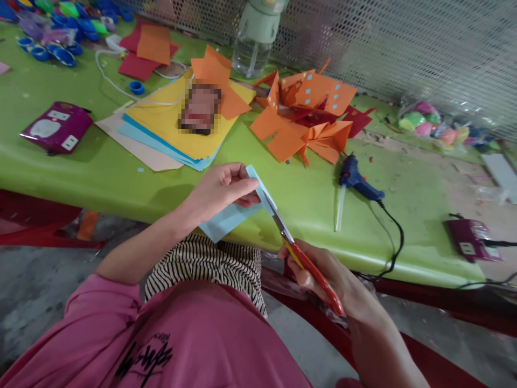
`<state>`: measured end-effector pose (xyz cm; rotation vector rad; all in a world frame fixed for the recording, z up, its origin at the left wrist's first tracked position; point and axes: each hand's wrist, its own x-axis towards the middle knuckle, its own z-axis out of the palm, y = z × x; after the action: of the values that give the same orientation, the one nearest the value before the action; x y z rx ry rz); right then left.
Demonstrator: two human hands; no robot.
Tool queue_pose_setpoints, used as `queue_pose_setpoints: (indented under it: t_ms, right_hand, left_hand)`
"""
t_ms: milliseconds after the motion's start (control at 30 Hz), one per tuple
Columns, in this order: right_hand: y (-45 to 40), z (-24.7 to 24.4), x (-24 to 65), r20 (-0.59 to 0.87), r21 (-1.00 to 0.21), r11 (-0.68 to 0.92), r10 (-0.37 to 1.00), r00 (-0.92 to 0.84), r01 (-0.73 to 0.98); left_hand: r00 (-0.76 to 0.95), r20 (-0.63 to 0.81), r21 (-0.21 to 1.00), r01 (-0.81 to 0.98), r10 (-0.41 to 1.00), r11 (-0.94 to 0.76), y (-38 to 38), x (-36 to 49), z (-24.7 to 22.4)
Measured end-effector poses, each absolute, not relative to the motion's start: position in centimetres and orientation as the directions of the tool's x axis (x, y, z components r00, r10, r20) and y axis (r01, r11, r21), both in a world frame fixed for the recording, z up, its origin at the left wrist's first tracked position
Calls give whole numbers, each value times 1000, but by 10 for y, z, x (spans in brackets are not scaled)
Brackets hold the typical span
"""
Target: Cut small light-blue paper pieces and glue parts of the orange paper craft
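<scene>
My left hand (220, 189) pinches a light blue sheet of paper (230, 218) over the near edge of the green table (307, 199). My right hand (329, 277) grips red-handled scissors (301, 256), and their blades meet the right edge of the blue paper. Both hands hover above my lap, just in front of the table edge.
A stack of yellow, blue and beige sheets (161, 132) lies ahead. Folded orange and red paper pieces (307, 110) sit to the right of it. A blue glue gun (355, 180) with a black cord rests right. A water bottle (256, 35) stands behind. Purple boxes (56, 128) lie at the sides.
</scene>
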<state>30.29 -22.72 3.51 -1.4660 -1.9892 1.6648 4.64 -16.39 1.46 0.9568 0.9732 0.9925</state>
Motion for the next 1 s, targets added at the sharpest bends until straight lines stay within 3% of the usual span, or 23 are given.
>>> queue_pose_setpoints:
  t_ms: [367, 1000]
  right_hand:
    - [-233, 29, 308, -421, -887, -191, 707, -568, 420]
    - [-231, 30, 309, -438, -856, -140, 709, -553, 498]
  left_hand:
    - [262, -213, 920, -272, 941, 284, -164, 47, 17]
    - [408, -242, 896, -254, 880, 364, -164, 40, 19]
